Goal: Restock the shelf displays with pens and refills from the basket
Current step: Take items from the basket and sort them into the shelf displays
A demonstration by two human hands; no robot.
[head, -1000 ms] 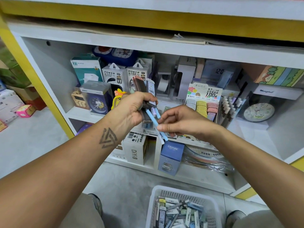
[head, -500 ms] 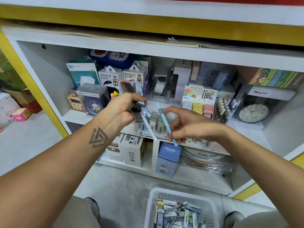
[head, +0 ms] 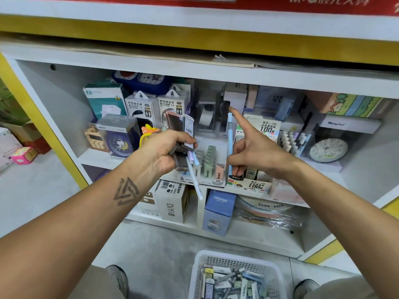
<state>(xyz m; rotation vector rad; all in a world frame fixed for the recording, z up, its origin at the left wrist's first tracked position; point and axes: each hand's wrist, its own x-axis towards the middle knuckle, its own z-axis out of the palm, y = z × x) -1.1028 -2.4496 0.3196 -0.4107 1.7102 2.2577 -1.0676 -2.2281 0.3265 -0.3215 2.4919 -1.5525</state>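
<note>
My left hand (head: 164, 148) grips a bundle of refill packs and pens (head: 183, 137) in front of the shelf; a white pen (head: 195, 182) sticks down out of it. My right hand (head: 254, 149) holds a light blue pen (head: 230, 139) upright, pinched low on its barrel, with the index finger pointing up and back. That pen stands over the lead refill display box (head: 250, 182) on the middle shelf. A white basket (head: 200, 268) with several pens and refill packs sits on the floor below.
The shelf (head: 216, 70) holds power bank boxes (head: 140, 108), clocks (head: 328, 149), a tape dispenser (head: 205, 117) and a rack of pens (head: 291, 141). Boxes stand on the lower shelf (head: 218, 210). My shoes (head: 117, 277) flank the basket on the grey floor.
My right hand pulled the blue pen out of the bundle, moved it right and turned it from slanted to upright. The left hand stayed put with the bundle.
</note>
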